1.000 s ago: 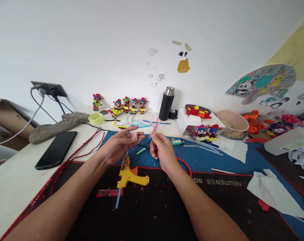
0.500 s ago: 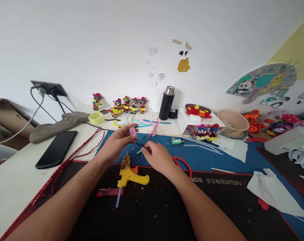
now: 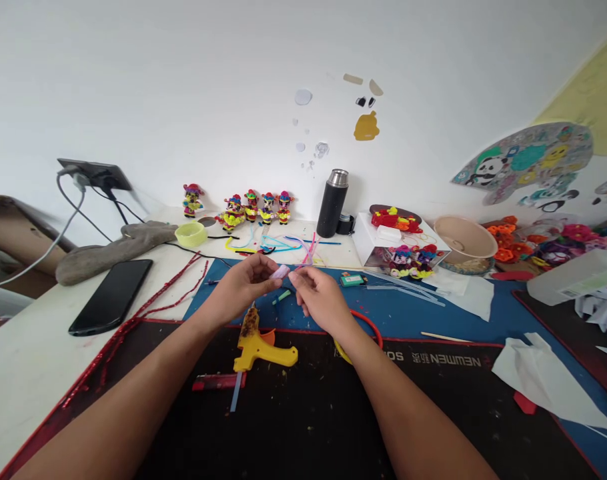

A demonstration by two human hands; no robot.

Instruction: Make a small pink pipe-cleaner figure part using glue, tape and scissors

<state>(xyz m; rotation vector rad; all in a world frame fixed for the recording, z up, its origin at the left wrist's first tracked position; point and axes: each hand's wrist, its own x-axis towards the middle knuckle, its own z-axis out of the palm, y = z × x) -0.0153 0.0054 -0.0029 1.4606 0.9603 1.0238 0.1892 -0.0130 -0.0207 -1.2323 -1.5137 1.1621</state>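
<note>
So the left hand [image 3: 241, 287] has a small pale piece [image 3: 280, 272] pinched between thumb and fingers, probably that way so it stays steady and one end pokes out for the other hand. The right hand [image 3: 321, 297] is right there with its fingertips bunched up close; can't really tell if it's gripping a bit of the piece or something tiny of its own. The piece sits between the two hands, up off the mat [image 3: 303, 427], nearer the left. Yellow glue gun [image 3: 271, 357] lies on its side below them, nozzle facing away from the person, likely parked there for easy reach, with a red lighter [image 3: 216, 383] just beside it.
</note>
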